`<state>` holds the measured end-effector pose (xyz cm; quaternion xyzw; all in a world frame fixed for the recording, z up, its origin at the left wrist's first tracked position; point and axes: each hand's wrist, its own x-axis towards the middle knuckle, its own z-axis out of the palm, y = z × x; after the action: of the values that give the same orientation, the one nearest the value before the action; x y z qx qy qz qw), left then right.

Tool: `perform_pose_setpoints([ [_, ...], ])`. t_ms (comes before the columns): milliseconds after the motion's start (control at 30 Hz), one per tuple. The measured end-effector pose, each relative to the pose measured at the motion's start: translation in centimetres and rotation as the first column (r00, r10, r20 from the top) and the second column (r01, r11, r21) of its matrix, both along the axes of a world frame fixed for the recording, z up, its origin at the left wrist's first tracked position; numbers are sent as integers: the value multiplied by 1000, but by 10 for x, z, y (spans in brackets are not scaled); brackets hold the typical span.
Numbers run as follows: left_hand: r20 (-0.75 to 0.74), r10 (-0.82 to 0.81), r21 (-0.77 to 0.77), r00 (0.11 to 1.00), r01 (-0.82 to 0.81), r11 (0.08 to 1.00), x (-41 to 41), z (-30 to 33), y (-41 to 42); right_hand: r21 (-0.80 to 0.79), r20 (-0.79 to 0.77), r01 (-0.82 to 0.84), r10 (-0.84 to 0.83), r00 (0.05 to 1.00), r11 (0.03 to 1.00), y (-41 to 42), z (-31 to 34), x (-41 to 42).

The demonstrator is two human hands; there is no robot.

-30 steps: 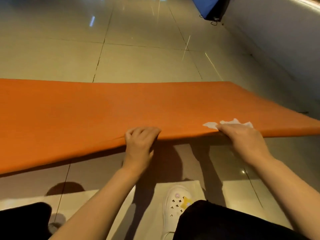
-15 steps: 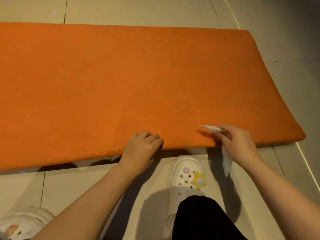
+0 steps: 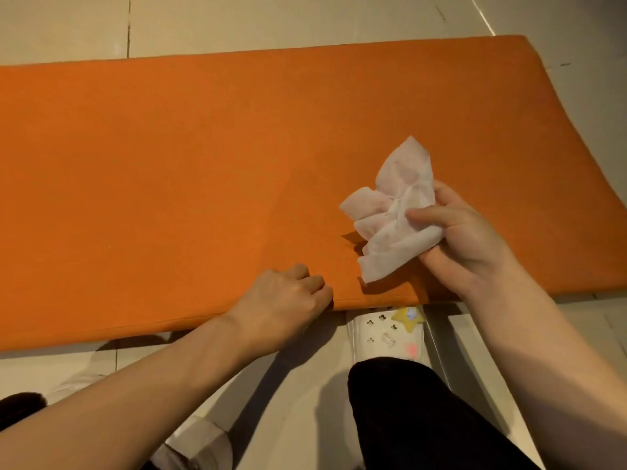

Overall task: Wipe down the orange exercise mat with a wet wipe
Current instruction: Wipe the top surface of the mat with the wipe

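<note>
A: Holding the wipe (image 3: 395,218) bunched, the right hand (image 3: 471,239) has its thumb and fingers (image 3: 424,217) pinching it just above the mat (image 3: 203,171), near the front edge. A crumpled wad would likely smear only a narrow strip.

B: And the left hand (image 3: 285,300)? Its fingers are curled at the mat's near edge (whether they grip it, one cannot tell). If it lets go, the mat could slide on the tiles (image 3: 305,22) under a hard stroke.

A: Half a second ago the wipe hung over the front edge below the hand; now it is raised over the surface. The mat, lifted a second ago, lies flat.
</note>
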<state>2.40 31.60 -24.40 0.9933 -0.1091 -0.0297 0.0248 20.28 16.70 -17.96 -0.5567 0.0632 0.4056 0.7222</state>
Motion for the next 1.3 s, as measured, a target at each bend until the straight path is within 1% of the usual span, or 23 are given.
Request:
perform_pose_setpoints([
  [67,-215,26,23,976,-22,1000,6,7,-3,-23,-39,-9,8,999,1000,-4,-7,-10],
  [133,-393,39,48,919,-22,999,19,25,5,-20,-62,-19,17,998,1000,-5,-11,-19],
  [267,-609,-5,178,794,142,974,31,70,49,91,-90,-42,50,995,995,7,-6,-37],
  [333,-668,18,202,744,158,966,26,87,68,186,-125,-64,88,988,980,20,-1,-45],
  [367,-670,40,202,741,130,971,21,91,75,180,-120,-113,135,983,977,26,1,-48],
  [400,-649,64,180,758,71,981,16,92,80,81,-50,-205,209,977,975,31,0,-50],
  [433,-612,96,140,785,-11,990,10,88,84,-138,96,-319,333,938,938,34,-4,-49],
  [467,-560,140,86,817,-111,990,5,81,85,-426,237,-368,495,836,826,33,-11,-46],
  [500,-511,195,27,837,-212,977,0,72,84,-656,310,-326,637,706,681,30,-19,-42],
  [533,-472,250,-33,845,-301,953,-4,60,81,-780,335,-256,727,600,571,25,-27,-39],
  [600,-438,312,-156,843,-413,897,-10,34,74,-851,349,-184,792,501,491,15,-37,-34],
  [700,-468,311,-324,827,-488,811,-16,4,60,-866,417,-107,824,384,488,10,-42,-37],
  [767,-451,297,-316,841,-462,829,-20,-10,52,-845,491,-97,835,248,526,18,-37,-47],
  [800,-436,299,-288,849,-446,848,-22,-15,48,-846,498,-132,854,152,517,24,-35,-54],
  [833,-435,313,-262,844,-451,853,-23,-15,46,-859,477,-186,878,50,477,29,-34,-61],
  [900,-448,339,-238,827,-475,847,-28,-18,45,-914,339,-279,932,-128,294,34,-37,-68],
  [967,-432,345,-216,833,-467,857,-33,-20,48,-968,152,-228,963,-221,100,29,-42,-64],
  [1000,-435,352,-192,829,-467,863,-37,-22,50,-988,97,-140,969,-229,66,24,-43,-58],
  [1100,-523,351,-102,777,-466,879,-48,-29,60,-988,5,147,974,-225,39,12,-40,-40],
  [1133,-529,334,-101,780,-448,888,-51,-30,63,-986,18,162,982,-190,50,9,-42,-36],
  [1233,-528,294,-124,797,-415,902,-55,-30,72,-967,241,56,961,-137,250,14,-59,-31],
  [1267,-536,302,-118,788,-424,898,-56,-31,74,-963,267,6,954,-134,270,19,-68,-31],
  [1300,-537,319,-108,780,-439,892,-57,-34,75,-968,249,-49,960,-126,245,24,-76,-32],
])
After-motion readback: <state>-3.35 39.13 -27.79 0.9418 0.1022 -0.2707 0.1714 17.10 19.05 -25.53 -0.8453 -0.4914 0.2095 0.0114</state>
